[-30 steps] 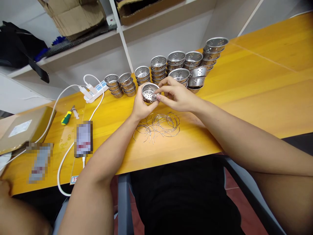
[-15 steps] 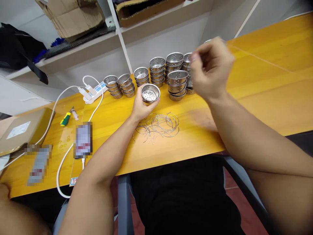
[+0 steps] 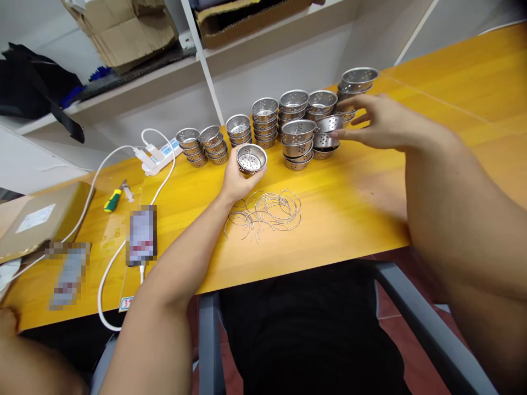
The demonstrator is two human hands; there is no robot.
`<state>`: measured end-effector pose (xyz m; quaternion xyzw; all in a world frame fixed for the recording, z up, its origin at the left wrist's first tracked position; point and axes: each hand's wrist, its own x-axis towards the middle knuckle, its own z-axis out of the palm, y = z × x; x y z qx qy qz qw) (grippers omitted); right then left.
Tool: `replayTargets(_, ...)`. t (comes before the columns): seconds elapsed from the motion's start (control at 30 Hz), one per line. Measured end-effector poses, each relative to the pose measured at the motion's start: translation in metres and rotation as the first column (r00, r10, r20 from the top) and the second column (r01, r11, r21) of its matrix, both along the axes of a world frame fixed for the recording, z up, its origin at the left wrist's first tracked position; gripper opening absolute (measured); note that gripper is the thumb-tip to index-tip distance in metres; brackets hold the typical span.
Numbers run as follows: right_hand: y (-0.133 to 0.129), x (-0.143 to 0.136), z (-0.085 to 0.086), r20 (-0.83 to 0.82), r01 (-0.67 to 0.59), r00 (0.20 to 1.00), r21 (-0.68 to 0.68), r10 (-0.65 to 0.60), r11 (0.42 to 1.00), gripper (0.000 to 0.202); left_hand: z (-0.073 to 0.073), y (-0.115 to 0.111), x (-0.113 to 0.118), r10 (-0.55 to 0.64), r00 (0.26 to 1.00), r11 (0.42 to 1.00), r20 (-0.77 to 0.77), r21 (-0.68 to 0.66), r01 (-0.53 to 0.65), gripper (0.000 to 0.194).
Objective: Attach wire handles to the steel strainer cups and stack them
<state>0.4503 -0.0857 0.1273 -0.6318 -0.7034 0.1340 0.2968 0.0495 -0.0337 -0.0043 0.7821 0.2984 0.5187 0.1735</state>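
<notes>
Overhead, the left hand (image 3: pixel 237 181) cups a perforated steel cup (image 3: pixel 251 159) in a closed grip above the wire rings (image 3: pixel 265 213) on the desk (image 3: pixel 362 208); the right hand (image 3: pixel 381 123), fingers spread, touches the tilted cup (image 3: pixel 329 125) among the cup stacks (image 3: pixel 294 118) beside it

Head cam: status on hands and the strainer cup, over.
Left hand grips one strainer cup. Right hand open, fingertips at the tilted cup among the stacks. Wire rings loose on table. Nothing blocking.
</notes>
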Motion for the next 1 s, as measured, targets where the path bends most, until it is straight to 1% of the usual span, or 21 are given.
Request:
replayTargets(0.03, 0.004, -0.001, -0.007, -0.029, -0.002, 1.000, -0.029, 0.002, 1.000, 0.071, 0.000, -0.001, 0.000, -0.003, 1.000, 1.000, 0.001, -0.001, 0.003, 0.090)
replayTargets(0.1, 0.010, -0.006, -0.019, -0.126, 0.009, 0.992, -0.086, -0.020, 0.996, 0.058, 0.001, -0.003, 0.000, -0.012, 1.000, 1.000, -0.002, -0.006, 0.012, 0.090)
replayTargets(0.17, 0.013, -0.011, -0.027, -0.237, 0.000, 0.971, -0.100, -0.024, 0.995, 0.049, 0.002, -0.005, 0.000, -0.012, 1.000, 1.000, -0.011, -0.022, 0.012, 0.088)
replayTargets(0.2, 0.014, -0.013, -0.030, -0.267, -0.002, 0.963, -0.092, -0.023, 0.996, 0.050, 0.003, -0.006, 0.000, -0.007, 1.000, 0.999, -0.018, -0.033, 0.006, 0.088)
replayTargets(0.27, 0.015, -0.013, -0.035, -0.263, -0.022, 0.965, -0.071, 0.002, 0.997, 0.053, 0.004, -0.007, 0.000, 0.008, 0.999, 0.999, -0.033, -0.051, -0.010, 0.088)
replayTargets(0.33, 0.016, -0.011, -0.038, -0.174, -0.043, 0.984, -0.025, 0.038, 0.999, 0.052, 0.005, -0.007, 0.000, 0.013, 0.999, 0.998, -0.045, -0.057, -0.015, 0.088)
replayTargets(0.4, 0.015, -0.010, -0.039, -0.053, -0.055, 0.997, 0.026, 0.057, 0.998, 0.048, 0.006, -0.007, 0.000, 0.007, 0.999, 0.998, -0.051, -0.055, -0.010, 0.087)
replayTargets(0.47, 0.013, -0.009, -0.038, 0.022, -0.045, 0.999, 0.056, 0.044, 0.997, 0.046, 0.006, -0.007, 0.000, -0.002, 0.999, 0.999, -0.047, -0.046, -0.001, 0.086)
replayTargets(0.63, 0.011, -0.011, -0.037, 0.001, -0.001, 1.000, 0.016, 0.001, 1.000, 0.045, 0.008, -0.008, 0.000, -0.017, 0.999, 0.999, -0.050, -0.028, 0.016, 0.084)
replayTargets(0.8, 0.012, -0.008, -0.042, 0.006, -0.020, 1.000, 0.024, 0.019, 1.000, 0.044, 0.009, -0.009, 0.000, -0.021, 0.998, 1.000, -0.058, -0.021, 0.020, 0.083)
replayTargets(0.9, 0.007, -0.007, -0.040, -0.024, -0.035, 0.999, 0.027, 0.036, 0.999, 0.046, 0.007, -0.007, 0.000, -0.026, 0.998, 1.000, -0.058, -0.005, 0.025, 0.082)
replayTargets(0.93, 0.004, -0.007, -0.037, -0.044, -0.044, 0.998, 0.059, 0.047, 0.997, 0.046, 0.006, -0.006, 0.000, -0.031, 0.998, 0.999, -0.051, 0.005, 0.032, 0.083)
replayTargets(0.97, -0.001, -0.007, -0.032, -0.066, -0.043, 0.996, 0.128, 0.051, 0.991, 0.045, 0.005, -0.006, 0.000, -0.037, 0.998, 0.999, -0.041, 0.015, 0.038, 0.083)
replayTargets(1.0, -0.006, -0.009, -0.026, -0.092, -0.023, 0.995, 0.226, 0.045, 0.974, 0.041, 0.004, -0.005, 0.000, -0.039, 0.999, 0.999, -0.032, 0.025, 0.039, 0.085)
